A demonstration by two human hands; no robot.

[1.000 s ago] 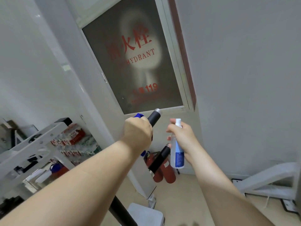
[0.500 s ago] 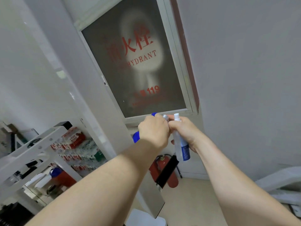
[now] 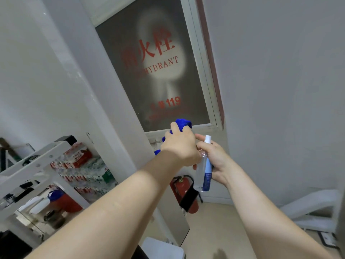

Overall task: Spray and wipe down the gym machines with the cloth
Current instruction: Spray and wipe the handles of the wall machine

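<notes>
While the left hand [image 3: 180, 146] clutches the soft, light cloth [image 3: 183, 123], seemingly capping the bar [image 3: 188, 198], the right hand [image 3: 217, 159] wraps the light, likely slippery bottle [image 3: 206, 171] mid-body, just beside it.

one cloth [image 3: 183, 123], one spray bottle [image 3: 206, 173], one fire extinguisher [image 3: 178, 188]

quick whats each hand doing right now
left hand: closed round the blue cloth
right hand: holding the spray bottle
</notes>
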